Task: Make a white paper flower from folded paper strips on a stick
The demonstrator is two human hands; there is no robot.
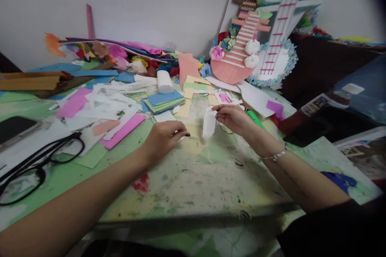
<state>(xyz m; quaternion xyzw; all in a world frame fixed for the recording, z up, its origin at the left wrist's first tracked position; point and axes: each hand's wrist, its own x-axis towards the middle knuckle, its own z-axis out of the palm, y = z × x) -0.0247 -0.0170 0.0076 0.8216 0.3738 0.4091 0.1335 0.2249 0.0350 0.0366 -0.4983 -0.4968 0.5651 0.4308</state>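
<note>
My right hand [231, 119] pinches the top edge of a small white strip [209, 123], which looks like thin paper and hangs just above the table. To its left, my left hand [165, 137] is closed, thumb and fingertips together. A bit of white shows under those fingertips, but whether it is held I cannot make out. Just behind the left hand lies a stack of blue, green and yellow paper pieces [164, 103], with a white roll [164, 81] standing behind it. A green marker [255, 119] lies beyond my right wrist.
Black glasses [64, 144] and a phone [16, 130] lie left among paper scraps [102, 104]. Paper-craft lutes [238, 54] lean at the back right. A bottle [319, 104] tilts at far right. The paint-stained table [193, 192] has its front edge near me.
</note>
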